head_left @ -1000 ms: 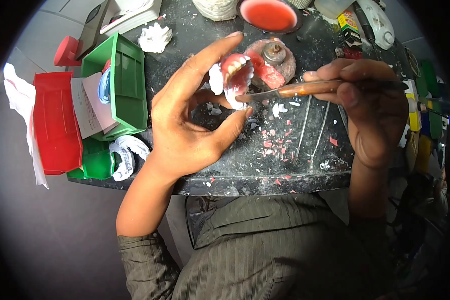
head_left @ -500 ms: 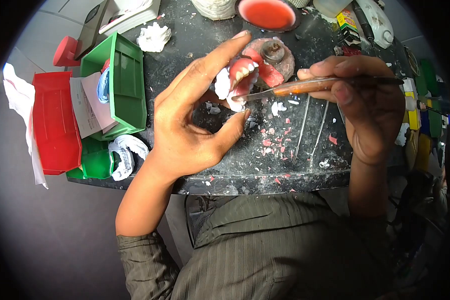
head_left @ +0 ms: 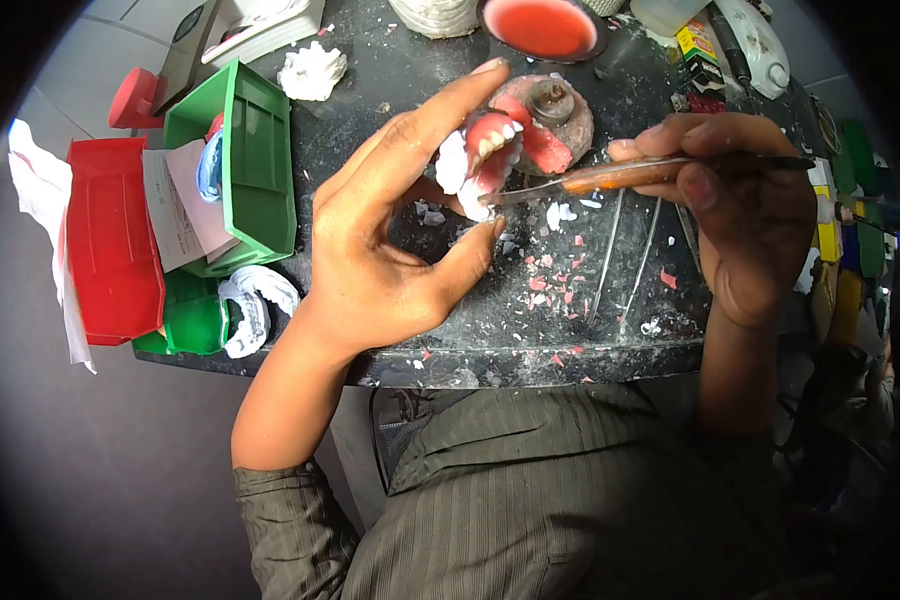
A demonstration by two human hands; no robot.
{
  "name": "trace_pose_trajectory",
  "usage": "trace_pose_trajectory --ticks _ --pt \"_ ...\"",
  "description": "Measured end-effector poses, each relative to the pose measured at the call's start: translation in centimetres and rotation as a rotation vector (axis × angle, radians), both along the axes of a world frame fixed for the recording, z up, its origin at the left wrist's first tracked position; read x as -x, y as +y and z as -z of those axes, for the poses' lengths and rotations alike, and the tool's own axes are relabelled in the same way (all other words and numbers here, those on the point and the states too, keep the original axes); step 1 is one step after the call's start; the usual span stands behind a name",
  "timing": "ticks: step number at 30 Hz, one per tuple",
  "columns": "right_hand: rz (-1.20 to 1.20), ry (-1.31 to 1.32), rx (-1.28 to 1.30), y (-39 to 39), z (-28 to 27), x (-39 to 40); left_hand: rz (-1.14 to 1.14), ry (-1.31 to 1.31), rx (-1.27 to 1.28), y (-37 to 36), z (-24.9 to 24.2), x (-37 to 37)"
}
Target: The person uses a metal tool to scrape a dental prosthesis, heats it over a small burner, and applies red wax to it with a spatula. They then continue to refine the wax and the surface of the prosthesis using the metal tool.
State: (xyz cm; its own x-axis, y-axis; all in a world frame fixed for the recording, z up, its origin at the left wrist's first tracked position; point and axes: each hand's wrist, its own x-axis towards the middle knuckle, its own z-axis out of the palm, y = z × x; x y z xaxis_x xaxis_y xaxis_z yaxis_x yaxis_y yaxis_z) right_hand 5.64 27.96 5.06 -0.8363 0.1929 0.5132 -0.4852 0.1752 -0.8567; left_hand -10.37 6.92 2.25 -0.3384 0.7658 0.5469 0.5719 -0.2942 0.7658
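Between the thumb and forefinger of my left hand [head_left: 390, 220] is a white plaster dental model [head_left: 453, 165] with pink wax and a row of white teeth [head_left: 492, 140]. My right hand [head_left: 735, 200] is closed around the wooden handle of a metal-bladed wax knife [head_left: 620, 176]. The blade points left, and its tip is at the lower part of the model, close to my left thumb. Behind the model, a piece of pink wax [head_left: 545, 148] lies on a round stand with a small metal burner [head_left: 550, 100].
Green bin [head_left: 260, 165], red bin [head_left: 115, 240] and a white horseshoe-shaped impression [head_left: 250, 310] lie left. A red dish [head_left: 538, 27] stands at the back. Pink and white scraps [head_left: 540, 285] litter the dark table [head_left: 450, 362]. A small yellow box [head_left: 698, 50] stands back right.
The knife blade and the model have shifted slightly to the right in view, along with both hands. Both grips look the same.
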Motion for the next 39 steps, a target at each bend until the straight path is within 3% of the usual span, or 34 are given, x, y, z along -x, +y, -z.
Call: trace_pose_trajectory --ticks 8,9,11,12,14,18,23,33,35,39 --pt "0.041 -0.051 0.020 0.2 -0.3 -0.2 -0.012 -0.031 0.021 0.1 -0.2 -0.4" --pt "0.041 -0.050 0.019 0.6 -0.3 -0.3 -0.011 -0.127 0.001 0.2 -0.2 -0.5" --pt "0.135 -0.071 0.230 1.8 -0.3 -0.6 -0.043 -0.279 -0.012 0.4 -0.4 -0.8" --pt "0.134 -0.071 0.230 2.1 -0.5 -0.6 -0.044 -0.279 -0.013 0.3 -0.5 -0.9" --pt "0.430 -0.198 0.147 2.5 -0.9 -0.6 -0.041 -0.384 0.014 0.2 -0.6 -0.9" --pt "0.405 -0.163 0.206 2.8 -0.9 -0.6 -0.050 -0.406 0.045 -0.2 -0.5 -0.8" --pt "0.666 -0.076 0.106 2.5 -0.9 0.4 -0.033 -0.489 0.022 0.2 -0.4 -0.9" --pt "0.617 -0.119 0.291 2.7 -0.8 0.5 -0.033 -0.477 -0.039 0.3 -0.2 -0.7" --pt "0.404 -0.098 0.364 3.4 -0.5 -0.1 -0.026 -0.459 -0.031 0.1 -0.2 -0.6" --pt "0.356 -0.117 0.436 3.4 -0.1 -0.2 -0.030 -0.484 -0.035 0.2 -0.2 -0.7"
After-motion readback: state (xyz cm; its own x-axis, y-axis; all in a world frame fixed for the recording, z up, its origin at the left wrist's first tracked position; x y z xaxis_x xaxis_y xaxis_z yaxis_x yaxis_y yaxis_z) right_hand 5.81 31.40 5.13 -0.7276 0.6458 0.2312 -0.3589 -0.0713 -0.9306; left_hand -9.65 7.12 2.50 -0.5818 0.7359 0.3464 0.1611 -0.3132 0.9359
